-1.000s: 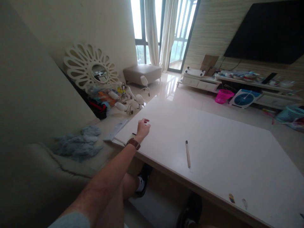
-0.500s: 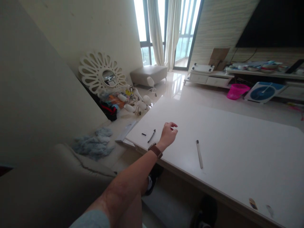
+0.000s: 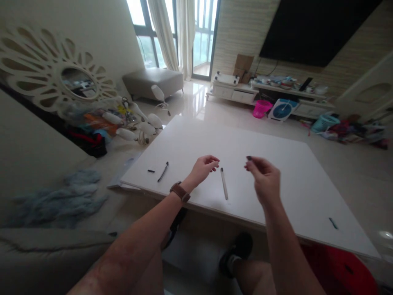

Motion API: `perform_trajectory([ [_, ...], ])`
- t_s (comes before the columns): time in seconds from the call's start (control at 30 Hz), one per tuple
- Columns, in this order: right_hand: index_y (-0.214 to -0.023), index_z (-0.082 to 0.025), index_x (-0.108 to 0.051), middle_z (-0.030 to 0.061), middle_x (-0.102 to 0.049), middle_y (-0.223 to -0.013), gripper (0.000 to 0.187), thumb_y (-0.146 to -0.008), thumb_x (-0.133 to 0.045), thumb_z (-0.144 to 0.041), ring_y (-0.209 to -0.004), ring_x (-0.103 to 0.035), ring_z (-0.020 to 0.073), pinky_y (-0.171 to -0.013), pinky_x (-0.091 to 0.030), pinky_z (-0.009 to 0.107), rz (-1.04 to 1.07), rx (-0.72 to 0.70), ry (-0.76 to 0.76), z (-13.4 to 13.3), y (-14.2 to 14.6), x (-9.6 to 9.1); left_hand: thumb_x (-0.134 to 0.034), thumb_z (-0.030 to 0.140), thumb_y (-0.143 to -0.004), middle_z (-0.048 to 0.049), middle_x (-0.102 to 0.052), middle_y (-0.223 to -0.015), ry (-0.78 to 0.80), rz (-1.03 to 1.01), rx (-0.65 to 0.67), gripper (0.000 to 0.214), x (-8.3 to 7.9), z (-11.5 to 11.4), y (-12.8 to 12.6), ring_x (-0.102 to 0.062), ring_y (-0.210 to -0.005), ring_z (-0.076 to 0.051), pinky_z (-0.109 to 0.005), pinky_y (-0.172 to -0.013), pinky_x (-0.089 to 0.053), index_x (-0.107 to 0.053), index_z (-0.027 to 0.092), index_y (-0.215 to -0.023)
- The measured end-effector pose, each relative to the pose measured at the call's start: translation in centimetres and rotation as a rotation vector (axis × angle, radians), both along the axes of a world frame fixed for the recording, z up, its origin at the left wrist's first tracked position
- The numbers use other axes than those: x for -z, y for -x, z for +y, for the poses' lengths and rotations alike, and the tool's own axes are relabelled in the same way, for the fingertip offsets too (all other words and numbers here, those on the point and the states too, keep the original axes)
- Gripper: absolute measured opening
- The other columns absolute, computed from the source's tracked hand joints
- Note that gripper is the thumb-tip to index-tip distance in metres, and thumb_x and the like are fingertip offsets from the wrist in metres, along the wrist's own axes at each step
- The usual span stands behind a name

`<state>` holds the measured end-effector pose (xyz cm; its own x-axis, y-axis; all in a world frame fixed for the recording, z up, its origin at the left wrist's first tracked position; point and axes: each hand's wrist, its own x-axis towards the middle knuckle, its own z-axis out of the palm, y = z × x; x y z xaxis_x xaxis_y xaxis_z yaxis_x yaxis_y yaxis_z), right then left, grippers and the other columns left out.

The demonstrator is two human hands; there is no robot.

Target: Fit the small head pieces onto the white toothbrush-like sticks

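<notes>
My left hand hovers over the white tabletop, fingers half curled and apart, nothing in them. A brown watch sits on its wrist. Just right of its fingertips a thin white stick lies on the top. My right hand hangs on the stick's other side, fingers loosely bent toward the thumb, holding nothing. Further left on the top lie a black pen-like tool and a small black piece. A small dark green item lies near the right front edge.
A grey sofa arm and a blue-grey cloth are at my left. A flower-shaped mirror, lamp parts and an ottoman stand beyond. A pink basket, a fan and a low cabinet sit under the TV.
My view swung left and closer to the table. My left hand moved right from the black tool to the white stick. My right hand has come into view.
</notes>
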<state>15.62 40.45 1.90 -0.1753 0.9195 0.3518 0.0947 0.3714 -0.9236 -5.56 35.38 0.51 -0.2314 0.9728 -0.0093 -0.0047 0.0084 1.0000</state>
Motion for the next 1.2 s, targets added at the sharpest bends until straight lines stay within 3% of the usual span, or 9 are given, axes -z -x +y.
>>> perform_trajectory([
  [0.1, -0.102, -0.015, -0.069, 0.0041, -0.067, -0.076, 0.038, -0.078, -0.074, -0.045, -0.065, -0.063, 0.0166, -0.064, -0.053, 0.031, -0.148, -0.056, 0.130, 0.2, 0.1, 2.6, -0.064, 0.030, -0.081, -0.0063, -0.071, -0.086, 0.007, 0.112, 0.150, 0.025, -0.1, 0.1, -1.2, -0.063, -0.072, -0.015, -0.026, -0.067, -0.049, -0.071, 0.014, -0.100],
  [0.2, -0.103, -0.015, -0.070, 0.0052, -0.068, -0.078, 0.034, -0.081, -0.067, -0.041, -0.063, -0.059, 0.0154, -0.061, -0.048, 0.029, -0.333, -0.020, 0.104, 1.0, 0.0, 4.3, -0.062, 0.025, -0.082, -0.0063, -0.073, -0.089, 0.041, 0.401, 0.195, 0.020, 1.0, 0.3, -2.4, -0.065, -0.076, -0.016, -0.026, -0.071, -0.048, -0.073, 0.017, -0.096],
  [0.33, -0.102, -0.014, -0.072, 0.0062, -0.067, -0.080, 0.036, -0.079, -0.062, -0.040, -0.068, -0.058, 0.0167, -0.063, -0.045, 0.029, -0.329, 0.090, 0.125, 2.1, -0.4, 5.1, -0.063, 0.025, -0.082, -0.0078, -0.074, -0.078, 0.309, 0.607, 0.292, 0.015, 4.8, 1.1, -4.1, -0.067, -0.070, -0.017, -0.026, -0.068, -0.048, -0.072, 0.015, -0.087],
  [0.47, -0.103, -0.014, -0.069, 0.0058, -0.067, -0.081, 0.034, -0.078, -0.062, -0.038, -0.064, -0.055, 0.0153, -0.060, -0.043, 0.028, -0.280, 0.079, 0.170, 1.8, 0.3, 5.2, -0.063, 0.033, -0.085, -0.0108, -0.073, -0.072, 0.472, 0.627, 0.260, 0.026, 9.1, 1.9, -5.8, -0.067, -0.058, -0.018, -0.027, -0.065, -0.050, -0.069, 0.010, -0.096],
  [0.63, -0.090, -0.019, -0.070, 0.0017, -0.069, -0.077, 0.014, -0.082, -0.060, -0.025, -0.057, -0.054, 0.0126, -0.061, -0.042, 0.027, -0.428, -0.032, 0.051, -0.3, 0.8, 4.2, -0.055, 0.038, -0.091, -0.0093, -0.069, -0.061, 0.564, 0.565, 0.291, 0.033, 11.7, 2.6, -7.8, -0.065, -0.049, -0.015, -0.022, -0.055, -0.048, -0.066, 0.009, -0.079],
  [0.77, -0.080, -0.019, -0.069, -0.0002, -0.069, -0.072, 0.009, -0.082, -0.061, -0.019, -0.058, -0.057, 0.0122, -0.063, -0.042, 0.025, -0.465, -0.084, 0.033, -0.9, -0.7, 3.6, -0.058, 0.031, -0.086, -0.0083, -0.067, -0.057, 0.552, 0.582, 0.249, 0.028, 12.1, 3.4, -8.6, -0.064, -0.051, -0.015, -0.022, -0.057, -0.048, -0.065, 0.011, -0.069],
  [0.97, -0.079, -0.020, -0.069, -0.0001, -0.069, -0.074, 0.008, -0.082, -0.061, -0.020, -0.058, -0.057, 0.0126, -0.062, -0.042, 0.025, -0.433, 0.015, 0.033, -0.4, -3.0, 2.8, -0.059, 0.017, -0.076, -0.0032, -0.055, -0.042, 0.538, 0.544, 0.207, 0.019, 11.6, 4.2, -9.2, -0.058, -0.047, -0.015, -0.024, -0.055, -0.043, -0.058, 0.015, -0.057],
  [1.07, -0.078, -0.020, -0.068, 0.0002, -0.068, -0.072, 0.009, -0.083, -0.060, -0.021, -0.059, -0.057, 0.0135, -0.063, -0.042, 0.026, -0.437, 0.036, 0.015, -0.3, -3.3, 2.1, -0.057, 0.021, -0.079, -0.0005, -0.052, -0.042, 0.488, 0.456, 0.188, 0.020, 10.1, 4.3, -9.5, -0.054, -0.043, -0.014, -0.024, -0.050, -0.039, -0.055, 0.017, -0.059],
  [1.2, -0.076, -0.021, -0.066, 0.0008, -0.068, -0.073, 0.010, -0.083, -0.060, -0.022, -0.061, -0.057, 0.0146, -0.064, -0.043, 0.027, -0.416, 0.059, -0.011, -0.5, -3.1, 1.4, -0.049, 0.032, -0.087, -0.0007, -0.055, -0.054, 0.369, 0.307, 0.154, 0.025, 6.9, 3.8, -9.2, -0.053, -0.049, -0.012, -0.023, -0.050, -0.038, -0.053, 0.017, -0.068],
])
